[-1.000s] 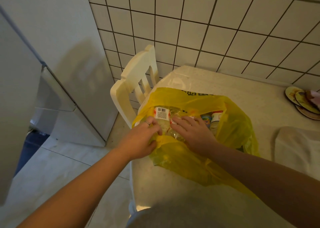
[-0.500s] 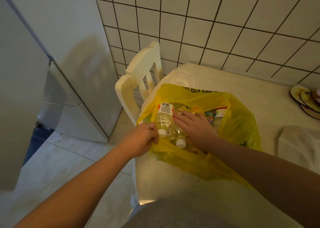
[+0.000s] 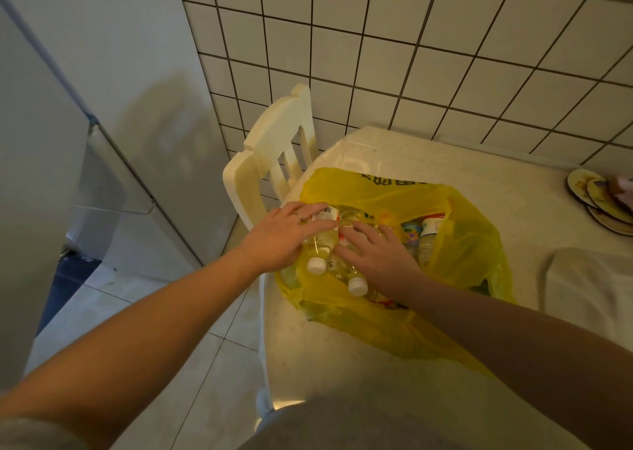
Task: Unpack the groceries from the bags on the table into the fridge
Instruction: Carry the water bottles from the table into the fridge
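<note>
A yellow plastic bag (image 3: 472, 244) lies open on the table (image 3: 513, 189), with its mouth toward me. Inside lie two clear bottles of yellowish liquid with white caps pointing at me. My left hand (image 3: 284, 234) lies over the left bottle (image 3: 317, 261), fingers wrapped across its labelled end. My right hand (image 3: 380, 261) rests with spread fingers on the second bottle (image 3: 357, 285). Deeper in the bag sit a white-labelled jar (image 3: 430, 234) and a small colourful pack (image 3: 411, 232). The grey fridge (image 3: 102, 107) stands at the left.
A white chair (image 3: 270, 148) stands between the table and the fridge, its back against the table edge. Round coasters (image 3: 596, 196) lie at the table's far right. A pale bag or cloth (image 3: 589, 285) sits on the table to the right. The wall behind is tiled.
My left hand let go of the bag's edge and moved onto the left bottle. The bottles have slid out toward me, caps showing. My right hand stays on the second bottle.
</note>
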Demonstrator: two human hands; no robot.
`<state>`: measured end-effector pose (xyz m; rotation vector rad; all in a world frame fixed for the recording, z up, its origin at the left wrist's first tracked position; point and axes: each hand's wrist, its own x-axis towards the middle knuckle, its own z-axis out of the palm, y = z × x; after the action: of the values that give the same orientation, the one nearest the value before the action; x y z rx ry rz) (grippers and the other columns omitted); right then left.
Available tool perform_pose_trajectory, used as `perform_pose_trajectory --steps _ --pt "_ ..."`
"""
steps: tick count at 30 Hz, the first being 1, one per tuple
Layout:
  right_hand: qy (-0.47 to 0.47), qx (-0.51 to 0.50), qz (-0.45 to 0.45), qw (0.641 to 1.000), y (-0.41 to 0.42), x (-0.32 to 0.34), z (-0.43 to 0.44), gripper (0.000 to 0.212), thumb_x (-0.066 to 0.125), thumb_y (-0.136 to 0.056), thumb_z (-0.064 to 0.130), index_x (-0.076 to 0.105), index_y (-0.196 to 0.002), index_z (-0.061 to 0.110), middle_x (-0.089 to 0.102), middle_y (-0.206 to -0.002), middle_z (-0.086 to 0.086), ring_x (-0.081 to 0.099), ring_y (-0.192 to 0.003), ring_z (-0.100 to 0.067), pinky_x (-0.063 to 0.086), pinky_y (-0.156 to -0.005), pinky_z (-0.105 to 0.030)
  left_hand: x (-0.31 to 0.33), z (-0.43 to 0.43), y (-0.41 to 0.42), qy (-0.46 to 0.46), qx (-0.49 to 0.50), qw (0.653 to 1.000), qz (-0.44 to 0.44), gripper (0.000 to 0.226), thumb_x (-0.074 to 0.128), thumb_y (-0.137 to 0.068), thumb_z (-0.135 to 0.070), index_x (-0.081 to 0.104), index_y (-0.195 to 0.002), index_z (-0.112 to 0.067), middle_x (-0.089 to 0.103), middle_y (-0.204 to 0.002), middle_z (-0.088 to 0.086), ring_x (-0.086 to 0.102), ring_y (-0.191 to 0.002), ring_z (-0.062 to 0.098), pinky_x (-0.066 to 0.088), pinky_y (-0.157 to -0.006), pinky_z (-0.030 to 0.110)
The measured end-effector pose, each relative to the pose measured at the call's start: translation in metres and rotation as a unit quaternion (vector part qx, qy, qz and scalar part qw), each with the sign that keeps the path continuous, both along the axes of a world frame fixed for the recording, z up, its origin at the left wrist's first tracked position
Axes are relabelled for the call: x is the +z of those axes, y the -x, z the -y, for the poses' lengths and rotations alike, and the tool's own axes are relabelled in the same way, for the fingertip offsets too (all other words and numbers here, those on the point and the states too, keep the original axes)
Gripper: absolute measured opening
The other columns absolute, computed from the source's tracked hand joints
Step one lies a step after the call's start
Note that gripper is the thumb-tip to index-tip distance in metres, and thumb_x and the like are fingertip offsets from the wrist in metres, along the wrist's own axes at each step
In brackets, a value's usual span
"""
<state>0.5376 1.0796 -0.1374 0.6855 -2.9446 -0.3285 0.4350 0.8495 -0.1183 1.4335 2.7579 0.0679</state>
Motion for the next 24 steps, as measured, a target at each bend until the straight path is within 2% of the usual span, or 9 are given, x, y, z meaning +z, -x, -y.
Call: perform_pose_trajectory --steps 2,4,8,12,15,18,22,24 --pt "0.01 -0.002 -0.002 1.0 0.0 0.004 -0.001 0.051 0.069 -0.084 0.024 0.049 -0.131 0.023 0.047 -0.145 -0.012 0.047 -0.131 -0.037 0.048 -0.092 -0.055 0.002 -0.006 0.006 0.037 -0.012 0.999 -0.023 0.087 0.065 -0.087 -0.015 0.017 -0.152 -0.048 0.013 -0.165 -0.009 0.027 -0.14 0.03 0.04 -0.107 0.047" --pt "0.036 -0.016 -0.009 0.999 0.002 0.01 -0.002 0.051 0.07 -0.083 0.022 0.051 -0.13 0.021 0.05 -0.144 -0.01 0.05 -0.129 -0.034 0.051 -0.088 -0.05 0.004 -0.016 0.01 0.051 -0.016 0.997 -0.058 0.088 0.066 -0.087 -0.017 0.016 -0.152 -0.047 0.018 -0.162 -0.006 0.033 -0.132 0.03 0.042 -0.103 0.046" --pt "0.131 -0.041 -0.002 0.991 0.003 0.025 -0.01 0.056 0.073 -0.08 0.024 0.054 -0.132 0.018 0.053 -0.144 -0.008 0.057 -0.124 -0.029 0.057 -0.079 -0.042 0.011 -0.03 0.018 0.052 -0.032 0.992 -0.114 0.079 0.069 -0.086 -0.019 0.025 -0.149 -0.042 0.032 -0.151 0.002 0.042 -0.119 0.029 0.045 -0.094 0.042" --pt "0.231 -0.081 0.002 0.97 -0.008 0.042 -0.017 0.064 0.079 -0.079 0.032 0.054 -0.137 0.021 0.053 -0.145 0.0 0.061 -0.119 -0.023 0.056 -0.075 -0.034 0.015 -0.029 0.029 0.06 -0.046 0.994 -0.083 0.085 0.074 -0.082 -0.025 0.027 -0.15 -0.041 0.033 -0.152 0.0 0.041 -0.118 0.026 0.045 -0.094 0.039" --pt "0.331 -0.124 0.022 0.935 -0.018 0.056 -0.018 0.075 0.085 -0.074 0.03 0.05 -0.14 0.022 0.053 -0.144 0.002 0.059 -0.121 -0.024 0.057 -0.079 -0.037 0.022 -0.024 0.036 0.028 -0.054 0.996 -0.069 0.088 0.08 -0.076 -0.04 0.033 -0.15 -0.038 0.041 -0.149 -0.004 0.043 -0.12 0.023 0.045 -0.094 0.038" --pt "0.426 -0.182 0.023 0.886 -0.03 0.07 -0.018 0.078 0.089 -0.07 0.032 0.05 -0.137 0.029 0.055 -0.138 0.008 0.058 -0.118 -0.019 0.056 -0.086 -0.039 0.03 -0.02 0.038 -0.017 -0.057 0.997 -0.057 0.082 0.079 -0.077 -0.048 0.039 -0.148 -0.04 0.048 -0.145 -0.011 0.044 -0.125 0.02 0.04 -0.092 0.037" --pt "0.51 -0.246 -0.017 0.824 -0.047 0.09 -0.019 0.071 0.09 -0.067 0.038 0.052 -0.127 0.038 0.06 -0.115 0.021 0.06 -0.101 -0.009 0.054 -0.072 -0.026 0.048 -0.022 0.037 -0.039 -0.049 0.997 0.045 0.073 0.077 -0.082 -0.043 0.042 -0.145 -0.043 0.047 -0.147 -0.015 0.041 -0.131 0.016 0.041 -0.099 0.038" --pt "0.535 -0.253 -0.043 0.805 -0.054 0.102 -0.017 0.069 0.091 -0.065 0.037 0.054 -0.123 0.035 0.061 -0.11 0.02 0.061 -0.098 -0.009 0.055 -0.07 -0.027 0.062 -0.027 0.037 -0.056 -0.037 0.992 0.102 0.069 0.079 -0.082 -0.04 0.046 -0.143 -0.039 0.052 -0.144 -0.011 0.044 -0.13 0.017 0.041 -0.104 0.04"
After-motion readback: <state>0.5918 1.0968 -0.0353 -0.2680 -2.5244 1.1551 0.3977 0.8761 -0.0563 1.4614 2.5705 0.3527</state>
